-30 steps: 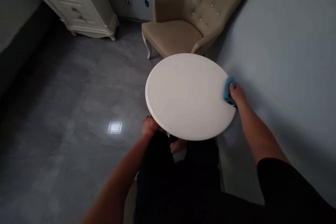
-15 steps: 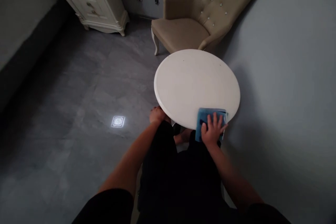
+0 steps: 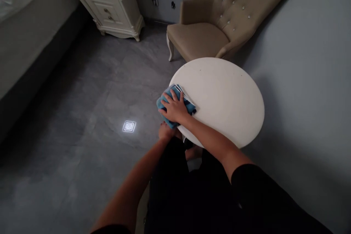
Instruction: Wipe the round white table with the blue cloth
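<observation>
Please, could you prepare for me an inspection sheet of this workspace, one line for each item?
Surface: white tabletop with rounded outline, partly covered at its left side by cloth and right forearm.
Job's things: blue layered cloth with dark and white markings, lapping over the tabletop's left edge.
Clutter: a few small dark specks on the tabletop's far part.
Hands: right hand spread over the cloth; left hand at the near-left rim, its grip partly hidden.
Cables: nothing seen.
Surroundings: tan button-tufted armchair beyond the tabletop; off-white cabinet with drawers; grey floor with a bright square light pattern.
</observation>
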A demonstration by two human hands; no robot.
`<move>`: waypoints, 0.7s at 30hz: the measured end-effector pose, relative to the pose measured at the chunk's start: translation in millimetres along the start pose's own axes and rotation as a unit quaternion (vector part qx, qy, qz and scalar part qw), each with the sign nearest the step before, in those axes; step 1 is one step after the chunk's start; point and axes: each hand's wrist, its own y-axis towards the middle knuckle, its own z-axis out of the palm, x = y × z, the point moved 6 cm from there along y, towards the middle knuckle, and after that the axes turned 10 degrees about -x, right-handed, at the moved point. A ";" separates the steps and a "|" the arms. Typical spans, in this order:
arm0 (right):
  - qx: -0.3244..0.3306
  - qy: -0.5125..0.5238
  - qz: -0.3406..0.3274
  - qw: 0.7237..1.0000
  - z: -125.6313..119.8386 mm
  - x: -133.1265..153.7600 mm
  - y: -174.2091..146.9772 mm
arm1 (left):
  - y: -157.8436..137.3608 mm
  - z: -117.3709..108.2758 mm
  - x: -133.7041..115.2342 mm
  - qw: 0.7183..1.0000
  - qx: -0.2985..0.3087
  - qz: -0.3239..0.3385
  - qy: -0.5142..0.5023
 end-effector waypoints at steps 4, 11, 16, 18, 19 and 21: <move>-0.008 0.006 0.031 0.999 -3.4 -47.8 97.8 | 9.2 2.8 -5.9 1.000 0.010 0.014 0.019; 0.012 -0.037 0.125 0.991 -40.1 -194.0 203.2 | 18.5 8.3 -7.1 0.997 0.039 0.048 0.042; -0.017 -0.078 0.224 0.971 -91.3 -320.9 191.6 | 19.9 10.7 -6.7 0.996 0.051 0.043 0.060; -0.021 -0.094 0.272 0.957 -114.8 -365.9 163.4 | 19.4 10.6 -6.8 0.996 0.047 0.042 0.059; -0.023 -0.103 0.298 0.949 -126.6 -385.5 144.9 | 19.1 10.7 -6.8 0.997 0.044 0.042 0.057; -0.028 -0.117 0.348 0.930 -149.3 -417.7 100.2 | 18.7 11.7 -6.2 0.997 0.039 0.042 0.056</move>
